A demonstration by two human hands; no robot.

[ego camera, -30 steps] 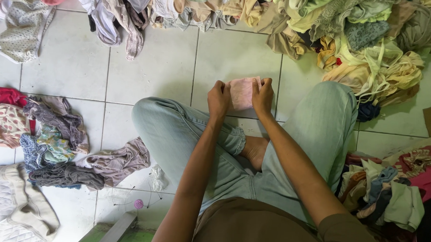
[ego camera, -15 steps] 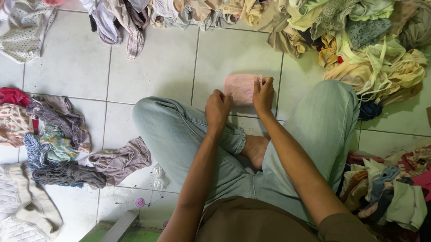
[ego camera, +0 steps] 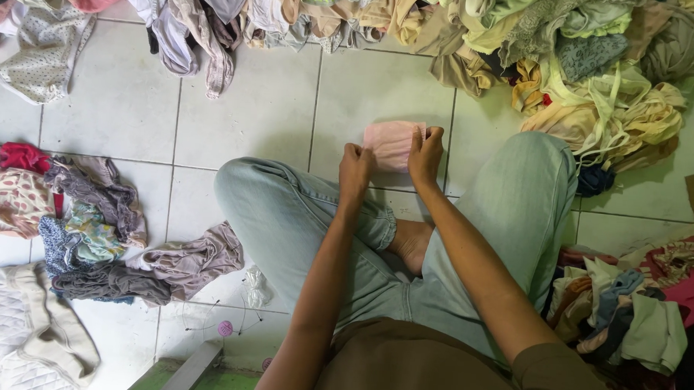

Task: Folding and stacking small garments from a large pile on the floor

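— Where was that little pink cloth [ego camera: 391, 145] when you sat there?

— Down on the white tiled floor [ego camera: 119, 110], just in front of my crossed legs, folded into a small block. I kept it low and close so the tile gave me something flat to press against, as I judge it.

— And your hands?

— Both were on it. My left hand [ego camera: 356, 166] was closed on its near left edge, fingers curled in and pinching the fabric. My right hand [ego camera: 424, 153] gripped the right edge, with fingertips hooked over the top. Held from both sides like that, the folds could not spring open.

— Why so much cloth around you?

— I sat in the middle of it. A long heap of mixed garments [ego camera: 414, 24] ran along the far side, with a yellowish bundle [ego camera: 619, 112] to my right of it. On my left lay a looser spread of patterned and grey pieces [ego camera: 92, 224] and a quilted white item [ego camera: 19, 337]. By my right knee was another stack of folded-looking clothes [ego camera: 627, 312]. Everything was within arm's reach, which I suppose was the point of sitting cross-legged in pale jeans [ego camera: 285, 216] on the bare tile
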